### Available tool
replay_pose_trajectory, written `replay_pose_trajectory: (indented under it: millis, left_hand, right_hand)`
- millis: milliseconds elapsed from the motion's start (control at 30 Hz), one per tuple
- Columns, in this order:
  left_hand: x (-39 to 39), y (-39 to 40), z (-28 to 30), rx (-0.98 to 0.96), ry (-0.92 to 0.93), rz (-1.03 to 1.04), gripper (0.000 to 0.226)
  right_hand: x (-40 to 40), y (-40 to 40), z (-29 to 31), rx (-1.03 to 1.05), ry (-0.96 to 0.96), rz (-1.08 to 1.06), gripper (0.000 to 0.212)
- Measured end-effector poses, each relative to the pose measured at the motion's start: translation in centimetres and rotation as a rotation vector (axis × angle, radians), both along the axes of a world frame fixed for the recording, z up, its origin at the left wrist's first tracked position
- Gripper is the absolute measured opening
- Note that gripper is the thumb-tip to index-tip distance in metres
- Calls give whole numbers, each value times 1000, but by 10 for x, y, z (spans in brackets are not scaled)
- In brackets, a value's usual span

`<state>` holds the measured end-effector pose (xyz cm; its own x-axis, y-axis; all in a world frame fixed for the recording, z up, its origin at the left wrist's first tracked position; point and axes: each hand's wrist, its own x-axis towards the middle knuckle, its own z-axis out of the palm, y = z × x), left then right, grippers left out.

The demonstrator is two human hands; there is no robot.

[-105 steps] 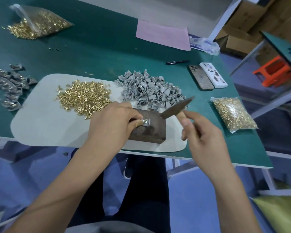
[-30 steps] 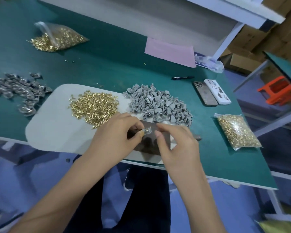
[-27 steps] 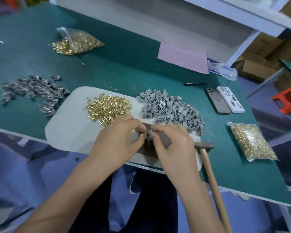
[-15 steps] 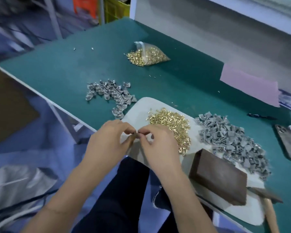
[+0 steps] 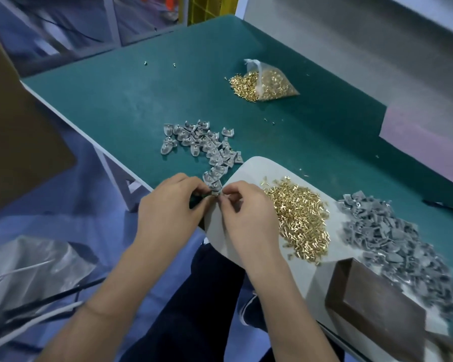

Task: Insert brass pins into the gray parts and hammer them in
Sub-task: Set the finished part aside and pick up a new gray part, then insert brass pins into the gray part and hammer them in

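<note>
- Green matting covers the work table (image 5: 147,100), with a pale pad (image 5: 249,173) lying at its near edge.
- One small gray part (image 5: 216,192) is pinched between both hands just above the near end of a scattered row of finished gray pieces (image 5: 202,145).
- Left hand (image 5: 173,210) has thumb and forefinger curled onto that part; right hand (image 5: 246,212) pinches it from the other side.
- Loose brass pins (image 5: 298,218) are heaped on the pad just right of the right hand.
- Further right lies a heap of gray parts (image 5: 400,241), touching a dark wooden block (image 5: 372,309).
- An open bag of brass pins (image 5: 267,83) sits far back on the table.
</note>
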<state>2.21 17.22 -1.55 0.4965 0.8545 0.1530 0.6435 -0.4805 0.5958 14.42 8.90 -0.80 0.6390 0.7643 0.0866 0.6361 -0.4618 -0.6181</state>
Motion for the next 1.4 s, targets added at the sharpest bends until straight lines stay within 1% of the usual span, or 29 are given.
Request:
replay_pose_trajectory:
  millis: [200, 333, 400, 467, 500, 567, 600, 667, 700, 733, 800, 867, 967, 1067, 1133, 1267, 1333, 1400]
  left_hand:
    - [9, 9, -3, -8, -1, 54, 18]
    - [15, 16, -1, -20, 30, 66, 21]
    - [15, 15, 2, -11, 41, 66, 19]
    - [13, 9, 5, 7, -11, 49, 12]
    - [13, 3, 7, 7, -55, 14, 9]
    - [14, -12, 11, -25, -109, -123, 5]
    - [17, -20, 12, -53, -99, -212, 5]
    - [25, -36, 12, -100, -6, -394, 13]
    - [29, -44, 11, -105, 45, -464, 17]
    - [34, -53, 10, -104, 75, -512, 20]
    - [42, -70, 9, -106, 77, -554, 21]
    - [49, -84, 9, -82, 60, -566, 19]
    - [56, -95, 10, -67, 49, -550, 15]
    - [60, -100, 10, -75, 57, -524, 17]
    - [63, -103, 11, -77, 52, -535, 19]
    - [68, -107, 13, -94, 19, -525, 16]
    - [68, -108, 14, -95, 35, -514, 8]
    - [69, -108, 14, -87, 56, -520, 5]
  right_hand:
    - [4, 12, 2, -22, 14, -30, 5]
    - [5, 21, 5, -45, 13, -31, 6]
    - [6, 22, 7, -43, 18, -26, 7]
    - [9, 15, 11, -9, 9, -36, 7]
    - [12, 8, 13, 15, 1, -54, 6]
    - [20, -12, 16, 52, -4, -117, 6]
    - [25, -25, 17, 56, -6, -153, 6]
    - [30, -52, 20, 50, -20, -215, 7]
    - [32, -66, 21, 42, -62, -242, 7]
    - [33, -80, 22, 24, -131, -272, 6]
    - [33, -108, 26, -30, -239, -352, 6]
    - [33, -131, 31, -44, -249, -391, 9]
    - [32, -154, 39, -63, -354, -428, 13]
    - [36, -172, 44, 23, -323, -476, 9]
    - [42, -185, 43, 40, -321, -497, 9]
    - [57, -210, 38, 71, -359, -472, 9]
    - [64, -224, 36, 42, -340, -443, 15]
    - [70, -232, 30, -43, -317, -454, 23]
